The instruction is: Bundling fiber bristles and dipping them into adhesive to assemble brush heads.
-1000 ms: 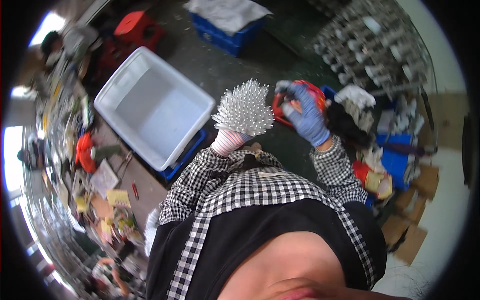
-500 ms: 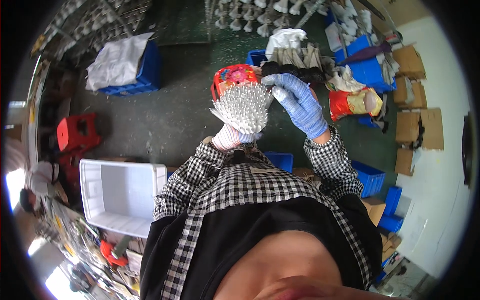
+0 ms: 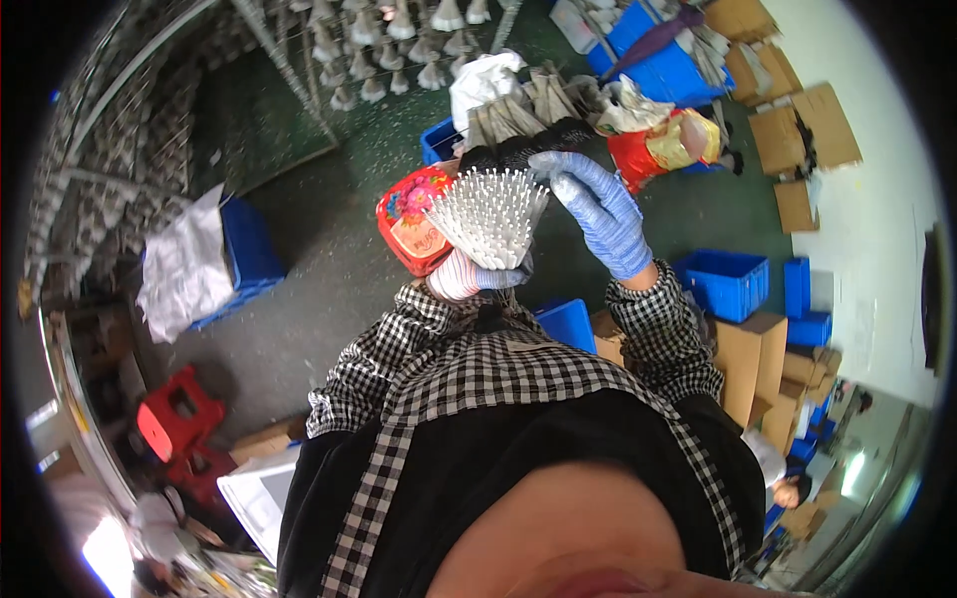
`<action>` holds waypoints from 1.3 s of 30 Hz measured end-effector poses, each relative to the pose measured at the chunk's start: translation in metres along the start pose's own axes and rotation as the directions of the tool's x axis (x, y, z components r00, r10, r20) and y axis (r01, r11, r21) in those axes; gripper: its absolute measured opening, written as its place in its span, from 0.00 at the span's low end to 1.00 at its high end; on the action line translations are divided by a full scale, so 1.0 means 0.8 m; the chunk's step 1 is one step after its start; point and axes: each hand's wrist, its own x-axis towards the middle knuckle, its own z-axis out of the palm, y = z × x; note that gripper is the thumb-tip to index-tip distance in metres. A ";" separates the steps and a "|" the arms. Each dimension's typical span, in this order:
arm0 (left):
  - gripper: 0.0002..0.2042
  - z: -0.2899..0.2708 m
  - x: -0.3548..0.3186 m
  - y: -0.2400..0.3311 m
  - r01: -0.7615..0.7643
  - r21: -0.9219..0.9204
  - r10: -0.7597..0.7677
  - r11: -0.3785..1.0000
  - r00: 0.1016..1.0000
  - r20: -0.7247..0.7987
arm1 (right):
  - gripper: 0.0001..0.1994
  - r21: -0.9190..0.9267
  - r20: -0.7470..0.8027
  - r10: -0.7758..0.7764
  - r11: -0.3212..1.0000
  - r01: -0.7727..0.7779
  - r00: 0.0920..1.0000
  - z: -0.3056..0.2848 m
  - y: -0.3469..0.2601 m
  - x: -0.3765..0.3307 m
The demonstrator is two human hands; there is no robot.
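A fan-shaped bundle of thin white rods with small rounded tips stands upright in front of my chest. My left hand, in a pale striped glove, is closed around its narrow lower end. The exact kind of rod is too small to make out. At the bundle's upper right edge is my right hand in a blue knitted glove. Its fingers stretch toward the tips, with the thumb apart below them. Whether the fingertips touch a rod I cannot tell.
Beyond the bundle stands a red flowered container. Black and beige bundles lie behind it, near a red-and-gold sack. Blue crates and cardboard boxes line the right. A red stool and cloth-covered crate stand left.
My view has turned toward the right, so the surroundings swing leftward and downward. The white crate is now mostly hidden by my body. My left hand keeps hold of the bundle; my right stays beside it.
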 end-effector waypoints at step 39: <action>0.31 0.133 0.800 -0.293 0.600 -0.130 -0.614 0.789 0.763 -0.202 | 0.48 0.312 -0.069 0.915 0.398 -0.863 0.397 -0.668 0.366 0.125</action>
